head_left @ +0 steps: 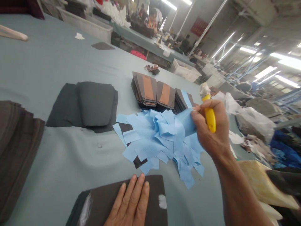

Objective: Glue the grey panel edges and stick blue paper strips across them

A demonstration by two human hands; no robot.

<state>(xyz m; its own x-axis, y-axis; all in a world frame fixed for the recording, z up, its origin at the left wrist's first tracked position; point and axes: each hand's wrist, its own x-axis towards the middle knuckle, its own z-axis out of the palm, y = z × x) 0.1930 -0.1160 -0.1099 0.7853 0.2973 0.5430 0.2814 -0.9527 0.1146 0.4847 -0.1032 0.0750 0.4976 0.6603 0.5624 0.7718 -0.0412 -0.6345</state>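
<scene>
My left hand [131, 202] lies flat with its fingers stretched out on a stack of dark brown fabric pieces [154, 194]. White paste-like smears mark the top piece on both sides of the hand. My right hand [213, 125] is closed round a brush with a yellow handle [210, 117], its bristles pointing up and caked in white. The thumb and fingertips of that hand also pinch a light blue strip [187, 122]. Below it spreads a loose heap of light blue strips [157, 138], with small dark scraps [139, 162] at its edge.
Behind the heap stand several bundles of dark pieces [144, 89] with brown or blue bands. Dark grey pieces [95, 103] lie left of them, and a brown stack [16, 150] fills the left edge. Plastic bags [256, 122] and yellow foam-like material [263, 182] are at right.
</scene>
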